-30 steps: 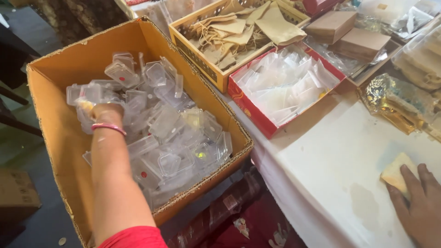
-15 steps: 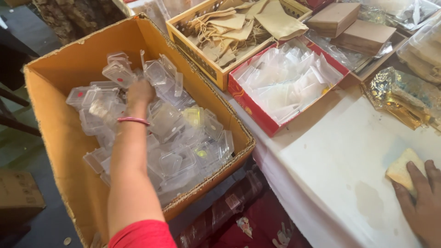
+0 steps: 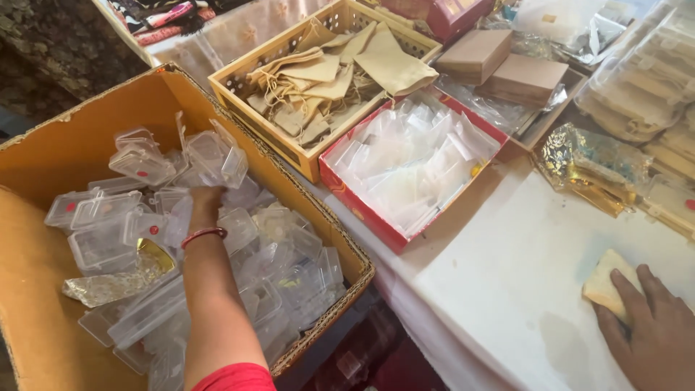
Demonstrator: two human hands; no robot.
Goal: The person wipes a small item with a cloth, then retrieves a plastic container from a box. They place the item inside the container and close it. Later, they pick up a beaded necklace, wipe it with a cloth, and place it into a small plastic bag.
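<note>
In the cardboard box point(image 3: 43, 289), left hand point(image 3: 203, 200) among clear cases point(image 3: 108, 242).

1. Left hand point(image 3: 203, 199) is down in the cardboard box point(image 3: 43, 289) at the left of the frame, buried among clear plastic cases point(image 3: 137, 163); fingers hidden.
2. A red bangle point(image 3: 203, 234) sits on that wrist.
3. Lower right, the right hand point(image 3: 651, 329) lies flat on the white tablecloth point(image 3: 507, 289), fingertips on a pale yellow pad point(image 3: 608, 282).
4. Upper centre: a red tray point(image 3: 347, 199) of clear pouches, touching a yellow basket point(image 3: 253, 127) of beige cloth bags.
</note>
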